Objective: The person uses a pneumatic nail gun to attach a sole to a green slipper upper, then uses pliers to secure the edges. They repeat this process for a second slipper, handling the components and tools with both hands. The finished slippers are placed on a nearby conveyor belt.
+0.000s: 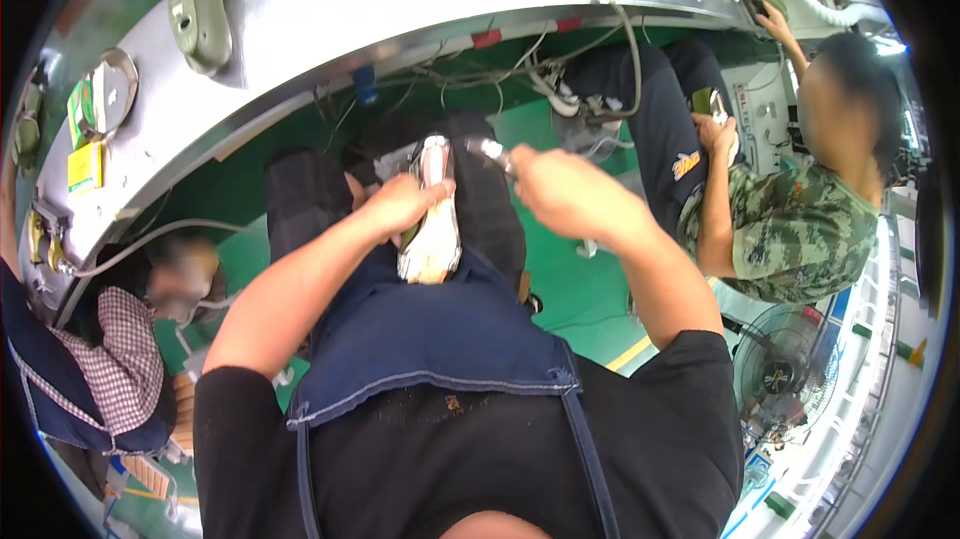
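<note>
A pale shoe (pixel 432 229) rests on the person's lap, over a blue apron (pixel 440 334). The left hand (pixel 400 204) is closed around its middle, holding it. The right hand (pixel 560 189) grips a small metal tool (pixel 492 151), its tip just beside the shoe's top end. A grey worktop (pixel 340 19) curves above; a co-worker in a camouflage shirt (pixel 800 229) sits to the right.
</note>
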